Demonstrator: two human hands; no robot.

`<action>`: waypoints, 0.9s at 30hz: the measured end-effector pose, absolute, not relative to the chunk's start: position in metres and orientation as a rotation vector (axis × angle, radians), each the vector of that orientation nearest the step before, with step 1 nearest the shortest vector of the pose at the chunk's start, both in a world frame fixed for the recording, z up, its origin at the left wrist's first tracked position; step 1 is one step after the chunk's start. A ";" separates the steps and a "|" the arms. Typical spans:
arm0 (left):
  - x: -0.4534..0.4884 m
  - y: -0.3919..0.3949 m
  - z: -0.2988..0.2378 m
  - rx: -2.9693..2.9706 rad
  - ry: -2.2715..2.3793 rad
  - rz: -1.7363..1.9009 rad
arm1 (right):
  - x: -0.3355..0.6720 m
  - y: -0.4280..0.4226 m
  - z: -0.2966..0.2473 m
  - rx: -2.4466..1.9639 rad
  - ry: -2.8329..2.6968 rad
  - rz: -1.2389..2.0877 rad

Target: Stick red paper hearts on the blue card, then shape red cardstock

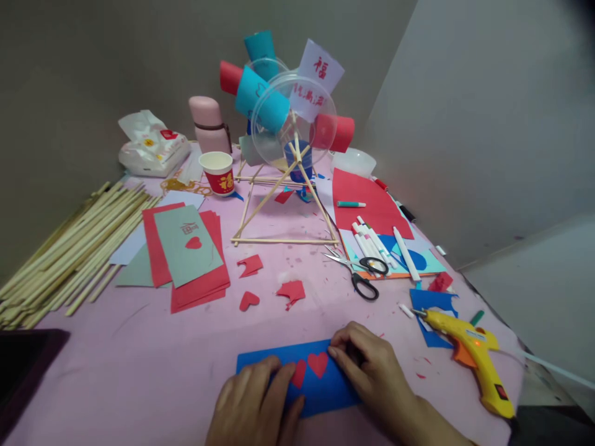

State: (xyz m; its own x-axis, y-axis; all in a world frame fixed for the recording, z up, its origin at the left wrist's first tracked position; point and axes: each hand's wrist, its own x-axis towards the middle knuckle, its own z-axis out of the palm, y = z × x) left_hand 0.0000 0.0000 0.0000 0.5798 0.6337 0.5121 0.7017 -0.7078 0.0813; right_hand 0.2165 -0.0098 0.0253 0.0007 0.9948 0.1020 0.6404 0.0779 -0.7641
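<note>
A blue paper strip (325, 387) lies at the near edge of the pink table (153, 365). Two red paper hearts (318, 363) sit on it, one partly under my fingers. My left hand (258, 402) lies flat on the strip's left part, fingers stretched out, touching one heart. My right hand (367, 365) rests on the strip's right end, fingers curled and pressing at the edge of the other heart. Nothing is lifted.
Black-handled scissors (360, 272), white markers (372, 244) and red and blue paper sheets (372, 204) lie to the right. A yellow glue gun (478, 356) lies near right. Red card stack (195, 266), wooden sticks (69, 248), a paper-cup wheel model (288, 111), red cup (218, 173), pink flask (209, 124).
</note>
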 end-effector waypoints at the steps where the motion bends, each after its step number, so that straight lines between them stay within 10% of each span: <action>1: 0.001 0.002 0.000 -2.668 -1.142 -0.769 | 0.217 -0.011 0.023 -1.633 -1.703 0.694; 27: 0.000 0.011 0.014 -2.749 -1.094 -0.585 | 0.216 -0.013 0.020 -1.530 -1.778 0.635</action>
